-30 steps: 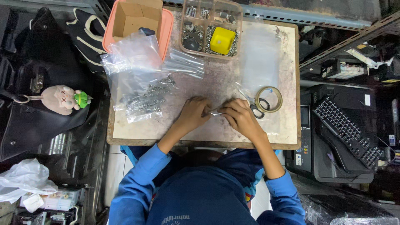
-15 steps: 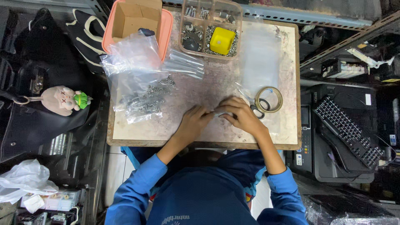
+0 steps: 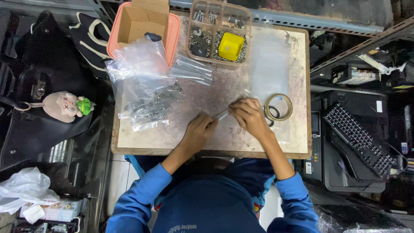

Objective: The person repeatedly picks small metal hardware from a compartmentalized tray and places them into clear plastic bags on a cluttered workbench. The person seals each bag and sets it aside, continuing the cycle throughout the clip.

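both hands pinch one small clear bag (image 3: 221, 114) between them, just above the table (image 3: 207, 142): the left hand (image 3: 197, 131) grips its near end with curled fingers, the right hand (image 3: 246, 116) holds the far end between thumb and fingertips. what is inside the bag is too small to tell. it looks like the closing step, the mouth of the bag being pressed or folded shut; to finish it calls for a steady pinch along the edge with the bag kept flat.

just right of the right hand lies a tape roll (image 3: 278, 106), with something dark tucked against it, partly hidden. left of the hands sits a heap of bags holding metal parts (image 3: 148, 108), and behind that a loose pile of empty bags (image 3: 138, 60). at the far edge stand a clear parts tray (image 3: 217, 32) with a yellow block (image 3: 230, 46) in it and a pink bin holding a cardboard box (image 3: 138, 21). a keyboard (image 3: 360, 138) lies off the table to the right.
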